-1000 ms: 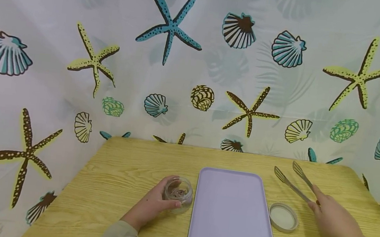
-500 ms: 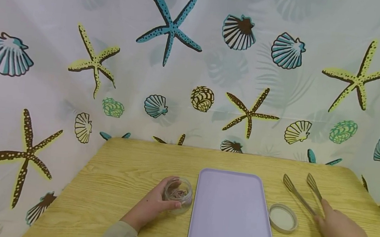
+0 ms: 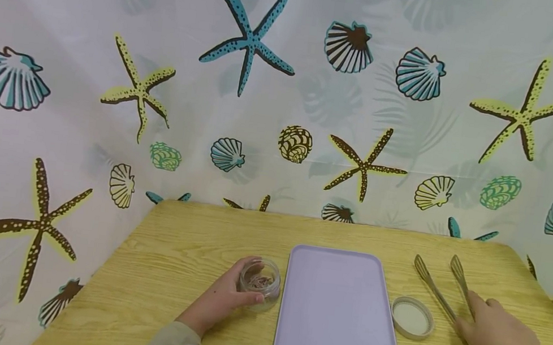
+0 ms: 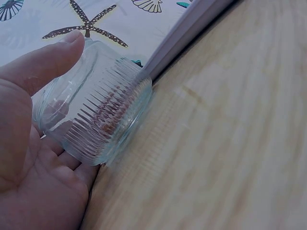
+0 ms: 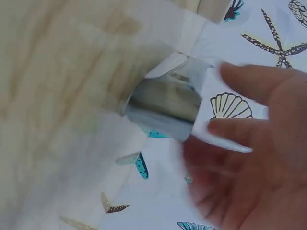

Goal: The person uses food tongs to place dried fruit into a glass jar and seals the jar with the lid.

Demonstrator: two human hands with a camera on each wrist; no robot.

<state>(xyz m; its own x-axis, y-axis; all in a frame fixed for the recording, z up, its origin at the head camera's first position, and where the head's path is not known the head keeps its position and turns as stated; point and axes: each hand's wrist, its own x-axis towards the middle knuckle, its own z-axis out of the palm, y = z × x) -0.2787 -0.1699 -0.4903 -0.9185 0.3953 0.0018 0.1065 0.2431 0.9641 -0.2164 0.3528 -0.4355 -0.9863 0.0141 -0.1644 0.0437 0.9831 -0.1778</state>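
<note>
On the counter [image 3: 185, 253] I see one glass jar [image 3: 259, 281] just left of one lavender tray [image 3: 337, 316], my left hand [image 3: 220, 303] curled round it. Ribbed glass looks rigid, breakable, slick; the side wall is the hold. My right hand [image 3: 498, 337] rests on one pair of metal tongs [image 3: 440, 285], fingers relaxed, not gripping. One lid [image 3: 412, 316] lies between tray and tongs.
</note>
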